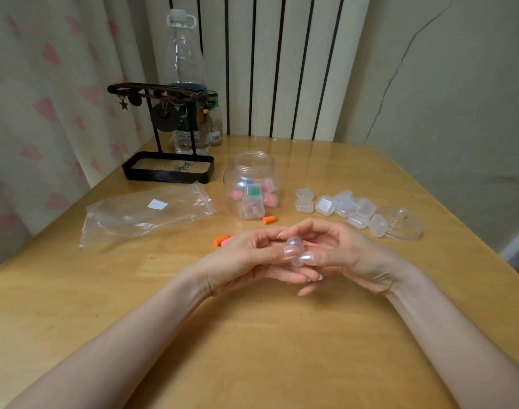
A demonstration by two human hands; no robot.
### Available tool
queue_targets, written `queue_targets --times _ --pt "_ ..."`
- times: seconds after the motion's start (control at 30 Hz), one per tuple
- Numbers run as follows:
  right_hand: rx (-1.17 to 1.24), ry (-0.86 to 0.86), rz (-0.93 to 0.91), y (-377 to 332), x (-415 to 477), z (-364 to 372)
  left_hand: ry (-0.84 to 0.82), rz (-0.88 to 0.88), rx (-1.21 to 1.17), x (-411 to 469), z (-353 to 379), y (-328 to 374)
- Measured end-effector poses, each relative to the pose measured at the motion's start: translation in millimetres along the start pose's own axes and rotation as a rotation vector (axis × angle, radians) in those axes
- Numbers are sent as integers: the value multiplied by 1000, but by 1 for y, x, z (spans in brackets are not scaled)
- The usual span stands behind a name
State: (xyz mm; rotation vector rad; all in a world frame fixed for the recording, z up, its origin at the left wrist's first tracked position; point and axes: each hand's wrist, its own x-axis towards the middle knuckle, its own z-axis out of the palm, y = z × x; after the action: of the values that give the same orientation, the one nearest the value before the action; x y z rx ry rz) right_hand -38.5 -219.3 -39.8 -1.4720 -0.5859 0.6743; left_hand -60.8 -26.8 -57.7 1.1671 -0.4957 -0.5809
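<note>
Small clear plastic case (295, 250): translucent, glossy, rounded corners; can't tell if the lid is closed. It sits on the person's side of the clear jar (252, 184), gripped between both hands. Left hand (243, 261) curled, thumb on the case. Right hand (349, 255) curled, thumb pinching its lower edge.

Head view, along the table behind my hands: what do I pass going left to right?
zip bag → open clear jar holding filled little boxes → cluster of small empty clear boxes → clear lid. The loose orange earplugs overlap the bag and jar, so they are left out.
</note>
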Motion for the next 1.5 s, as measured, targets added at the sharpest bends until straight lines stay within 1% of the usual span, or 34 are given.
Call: queue_targets --times 0.17,0.3,0.4,0.53,0.7,0.83,0.9,0.93,0.97,1.0,1.03,1.07,1.13,1.2,1.3,1.4,1.5 --pt "-76 138 -41 -1 1 9 76 40 -31 3 -2 -3" --pt "-142 207 -61 3 5 14 143 43 -49 5 -4 -7" --pt "-144 253 -94 6 7 14 189 40 -91 7 -3 -7" --pt "-79 278 -137 2 6 9 177 23 -186 5 -5 2" --pt "-88 353 -178 1 7 4 142 40 -260 1 -12 6" --pt "-126 440 -220 4 8 1 81 62 -300 -1 -17 8" --pt "-164 513 -245 5 9 -1 123 81 -279 0 -20 9" --pt "-188 578 -262 5 11 -3 160 99 -276 1 -21 10" --pt "-244 654 -279 6 11 -7 205 126 -284 1 -23 13" --pt "-352 733 -290 7 11 -13 260 156 -292 1 -26 15" --pt "-517 793 -286 9 11 -20 317 183 -295 1 -30 17" --pt "-702 808 -249 12 11 -25 366 208 -297 1 -35 18" --pt "-985 731 -132 19 12 -27 421 249 -332 1 -43 19" --pt "-1142 631 -41 28 17 -21 430 259 -386 1 -48 18" --pt "-1250 593 -19 37 23 -13 367 224 -384 1 -46 17" --pt "-1240 627 -27 38 25 -14 316 217 -382 1 -42 16" --pt "-1236 662 -33 42 28 -12 315 221 -392 1 -41 15"
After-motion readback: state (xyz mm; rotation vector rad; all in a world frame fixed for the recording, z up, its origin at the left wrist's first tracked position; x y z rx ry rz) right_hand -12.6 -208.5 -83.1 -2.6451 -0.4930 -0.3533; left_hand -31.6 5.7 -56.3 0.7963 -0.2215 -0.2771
